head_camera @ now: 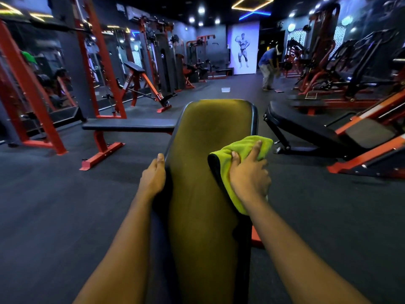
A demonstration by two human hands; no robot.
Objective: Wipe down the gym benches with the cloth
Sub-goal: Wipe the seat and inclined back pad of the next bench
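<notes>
A long black padded bench [203,150] runs straight ahead of me down the middle of the view. A lime-green cloth [243,150] lies on the right side of its pad, about halfway along. My right hand [248,174] presses on the cloth with fingers curled into it. My left hand [153,175] grips the bench's left edge, thumb on top of the pad.
A flat black bench on a red frame [127,126] stands crosswise to the left. An inclined black bench [306,126] sits to the right, with red machines behind it. Red racks [35,102] line the left wall. A person [268,66] bends over far ahead. Dark rubber floor surrounds me.
</notes>
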